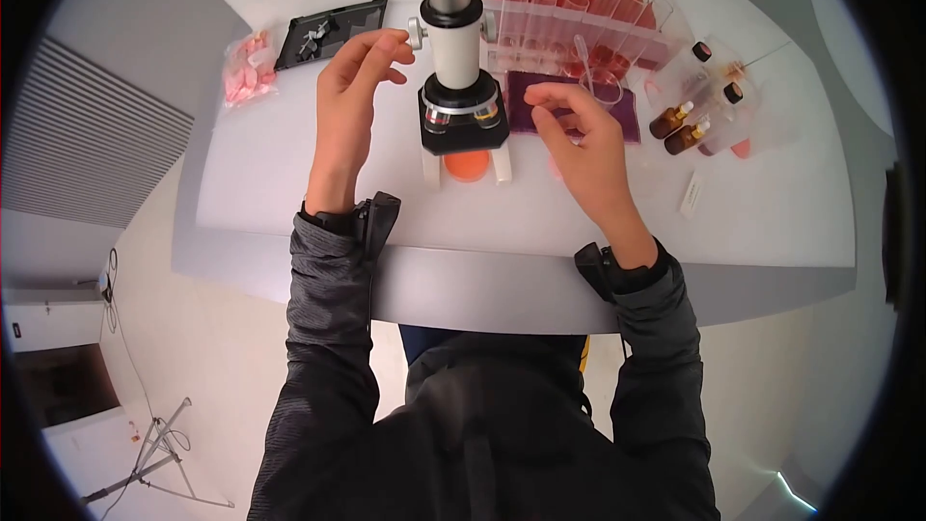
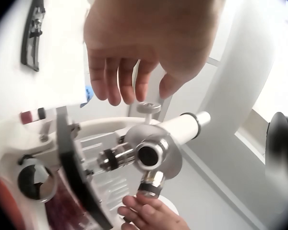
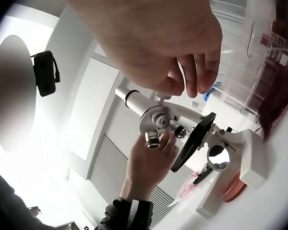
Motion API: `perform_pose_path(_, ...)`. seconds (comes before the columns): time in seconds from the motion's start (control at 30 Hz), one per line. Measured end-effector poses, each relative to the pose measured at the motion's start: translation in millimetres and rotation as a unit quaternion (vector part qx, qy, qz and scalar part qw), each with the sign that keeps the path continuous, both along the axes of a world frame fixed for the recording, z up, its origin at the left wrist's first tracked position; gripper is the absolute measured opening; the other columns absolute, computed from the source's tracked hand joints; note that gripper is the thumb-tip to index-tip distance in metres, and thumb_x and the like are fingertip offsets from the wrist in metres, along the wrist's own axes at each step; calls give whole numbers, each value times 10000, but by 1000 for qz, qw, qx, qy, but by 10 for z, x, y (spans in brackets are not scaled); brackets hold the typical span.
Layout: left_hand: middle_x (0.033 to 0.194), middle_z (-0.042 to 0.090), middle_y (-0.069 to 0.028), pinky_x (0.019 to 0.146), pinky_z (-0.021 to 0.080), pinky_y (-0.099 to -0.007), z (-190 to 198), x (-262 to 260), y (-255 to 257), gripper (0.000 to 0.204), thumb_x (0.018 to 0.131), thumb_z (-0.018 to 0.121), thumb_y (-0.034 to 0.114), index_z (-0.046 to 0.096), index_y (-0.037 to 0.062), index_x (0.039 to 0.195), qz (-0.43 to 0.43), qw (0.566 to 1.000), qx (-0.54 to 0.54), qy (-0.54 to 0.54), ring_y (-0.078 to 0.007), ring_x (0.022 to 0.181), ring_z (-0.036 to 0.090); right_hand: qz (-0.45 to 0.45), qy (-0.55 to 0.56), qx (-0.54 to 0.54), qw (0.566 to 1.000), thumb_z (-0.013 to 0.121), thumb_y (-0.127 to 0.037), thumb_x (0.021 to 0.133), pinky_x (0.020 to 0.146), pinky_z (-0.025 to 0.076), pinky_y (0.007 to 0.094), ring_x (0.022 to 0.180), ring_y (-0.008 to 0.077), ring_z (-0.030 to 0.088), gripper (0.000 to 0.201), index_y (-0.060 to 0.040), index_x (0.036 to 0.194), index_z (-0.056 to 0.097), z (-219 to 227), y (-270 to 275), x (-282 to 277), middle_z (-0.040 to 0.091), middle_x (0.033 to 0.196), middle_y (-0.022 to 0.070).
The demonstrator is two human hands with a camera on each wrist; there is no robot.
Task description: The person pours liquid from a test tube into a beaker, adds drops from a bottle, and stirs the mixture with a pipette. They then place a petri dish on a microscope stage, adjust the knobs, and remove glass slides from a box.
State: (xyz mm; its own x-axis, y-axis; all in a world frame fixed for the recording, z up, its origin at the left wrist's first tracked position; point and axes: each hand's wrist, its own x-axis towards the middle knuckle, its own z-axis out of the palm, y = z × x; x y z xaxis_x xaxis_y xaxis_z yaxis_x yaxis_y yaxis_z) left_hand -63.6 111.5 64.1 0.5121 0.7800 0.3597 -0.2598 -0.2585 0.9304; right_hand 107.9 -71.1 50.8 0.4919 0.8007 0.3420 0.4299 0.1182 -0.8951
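Observation:
A white and black microscope [image 1: 455, 53] stands upright on the table, its stage and objectives facing the person. The left hand [image 1: 352, 87] is at its left side, fingertips close to the silver focus knob [image 1: 416, 34]. In the left wrist view that hand [image 2: 144, 38] has loosely extended fingers just above a knob [image 2: 149, 108]; contact cannot be told. The right hand [image 1: 584, 145] hovers to the right of the stage, fingers loosely bent and holding nothing. In the right wrist view its relaxed fingers hang from the hand [image 3: 163, 43] near the microscope body [image 3: 144, 105].
Behind the right hand are a rack of test tubes [image 1: 543, 19], a purple mat [image 1: 622, 121] and a beaker. Brown dropper bottles [image 1: 680, 130] stand farther right. A black tray [image 1: 333, 31] and a bag of pink pieces [image 1: 251, 68] lie left. An orange disc [image 1: 468, 167] sits under the stage.

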Motion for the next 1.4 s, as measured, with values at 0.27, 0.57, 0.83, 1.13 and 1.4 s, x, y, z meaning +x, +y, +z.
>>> perform_pose_path(0.27,990,688,-64,810,482,-270,558,-9,30,307,943,638,225,657,-6,1144,-9,993,107,47,-134,940,623,-23,-8,57,998,648,-42,887,712,499,249,859,119,616,216,-40,1103,657,160,209,-70,661,1052,58)
perform_pose_path(0.57,969,702,-65,727,485,-268,608,-43,15,341,947,646,293,661,13,1141,-22,969,177,172,-126,836,637,-21,-38,90,995,659,-87,892,695,503,248,837,119,602,193,-46,1080,668,302,320,-115,661,1027,51)
perform_pose_path(0.83,860,694,-64,633,474,-261,578,-50,57,345,963,617,286,658,-16,1122,-28,958,162,234,-134,715,625,14,-110,-2,994,656,-97,898,640,486,243,755,109,607,184,-29,1069,671,503,325,-126,682,951,49)
perform_pose_path(1.13,865,691,-34,566,446,-229,586,-29,68,272,976,578,231,662,4,1100,-71,965,103,229,-84,688,588,-18,-167,-46,985,682,-111,881,587,472,236,691,102,600,171,-22,1025,664,624,331,-101,672,874,47)
perform_pose_path(1.4,817,685,-62,557,440,-256,568,-1,27,292,967,606,254,657,0,1101,-35,961,144,235,-110,663,600,91,-141,-139,976,802,-190,768,668,490,278,741,161,619,417,-48,1113,617,640,248,-46,701,934,82)
